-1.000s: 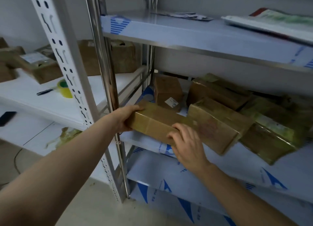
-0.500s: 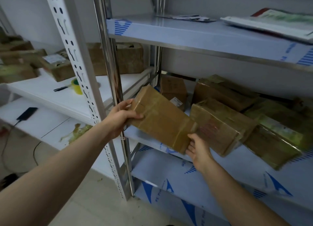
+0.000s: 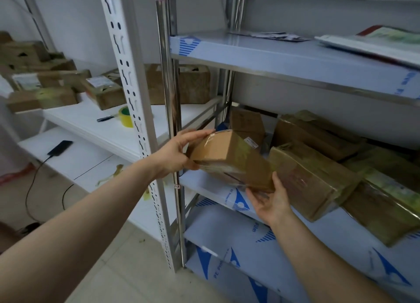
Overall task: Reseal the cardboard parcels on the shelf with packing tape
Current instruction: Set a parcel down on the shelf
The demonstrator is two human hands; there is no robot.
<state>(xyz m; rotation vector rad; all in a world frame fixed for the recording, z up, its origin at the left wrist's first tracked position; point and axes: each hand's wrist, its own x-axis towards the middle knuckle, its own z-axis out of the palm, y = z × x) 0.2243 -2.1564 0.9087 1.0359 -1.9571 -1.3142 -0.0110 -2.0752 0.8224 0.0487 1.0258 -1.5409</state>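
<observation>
Head view. Left hand (image 3: 179,150) gripped the near end of the taped cardboard parcel (image 3: 229,159) at centre frame, fingers stretched over its top edge and thumb underneath. Right hand (image 3: 270,202), palm up, cupped the parcel's lower far corner with the thumb against its side. The parcel was tilted over the front edge of the film-covered steel shelf (image 3: 218,190); contact with the shelf could not be told. More parcels (image 3: 311,180) lay on that shelf at right, the nearest just beside the held one. A steel upright (image 3: 169,98) stood directly behind the left hand. At left, the white shelf (image 3: 91,125) carried a yellow tape roll (image 3: 125,117), partly hidden by a perforated post (image 3: 127,75), and a dark pen (image 3: 105,118). Right fingertips were hidden under the parcel; labels were unreadable.
</observation>
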